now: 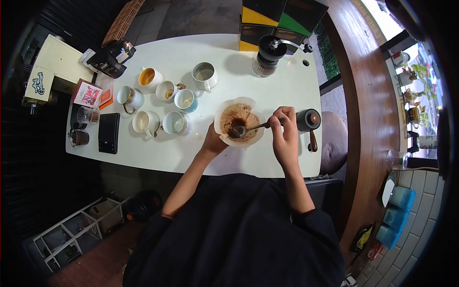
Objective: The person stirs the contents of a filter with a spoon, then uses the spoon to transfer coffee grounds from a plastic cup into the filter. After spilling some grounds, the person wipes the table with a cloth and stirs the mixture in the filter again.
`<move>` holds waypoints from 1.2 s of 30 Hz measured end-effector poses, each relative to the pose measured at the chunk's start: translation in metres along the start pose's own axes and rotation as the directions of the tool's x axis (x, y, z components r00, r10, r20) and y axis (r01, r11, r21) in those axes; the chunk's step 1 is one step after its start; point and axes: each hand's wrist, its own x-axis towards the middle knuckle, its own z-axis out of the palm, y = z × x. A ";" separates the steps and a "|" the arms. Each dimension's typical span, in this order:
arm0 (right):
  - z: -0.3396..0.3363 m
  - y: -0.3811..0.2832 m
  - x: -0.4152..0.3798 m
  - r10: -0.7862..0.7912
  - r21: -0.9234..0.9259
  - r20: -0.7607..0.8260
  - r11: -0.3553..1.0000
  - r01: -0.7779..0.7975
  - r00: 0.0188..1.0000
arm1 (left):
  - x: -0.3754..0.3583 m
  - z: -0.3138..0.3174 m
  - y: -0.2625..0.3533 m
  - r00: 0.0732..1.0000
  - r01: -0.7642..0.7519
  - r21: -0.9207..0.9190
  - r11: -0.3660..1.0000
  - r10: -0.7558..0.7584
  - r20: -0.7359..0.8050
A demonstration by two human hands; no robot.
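My left hand (pixel 215 142) is closed around the near left side of a coffee dripper, mostly hidden under its white paper filter (pixel 222 125). Wet brown coffee grounds (pixel 246 114) coat the filter's inside, with a dark pool at the middle. Between the fingers of my right hand (pixel 285 134) is the dark handle of a spoon (pixel 256 127); its bowl dips into the grounds. Just right of that hand stands a dark green kettle (pixel 303 120) with a wooden knob and handle. A pale blue cup (pixel 185 101) sits to the left of the filter.
Several cups and mugs (pixel 145 123) stand on the white table (pixel 229 165). At the back are a hand coffee grinder (pixel 268 57) and stacked boxes (pixel 260 34). A black scale (pixel 109 134), glasses (pixel 80 137) and a cream machine (pixel 52 62) occupy the left. A wooden counter (pixel 356 158) runs along the right.
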 end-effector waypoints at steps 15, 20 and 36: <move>-0.029 -0.016 0.022 0.063 0.429 -0.021 0.902 -0.048 0.998 | -0.073 -0.025 0.018 0.977 -0.105 0.216 0.971 0.142 -0.160; -0.024 -0.061 0.065 -0.134 0.331 0.065 0.938 0.106 0.989 | -0.111 -0.034 0.034 0.915 -0.205 0.080 0.975 0.220 -0.339; 0.246 -0.186 -0.017 0.009 0.412 0.074 0.910 -0.039 0.997 | -0.212 -0.281 0.064 0.859 -0.207 0.007 0.978 0.185 -0.476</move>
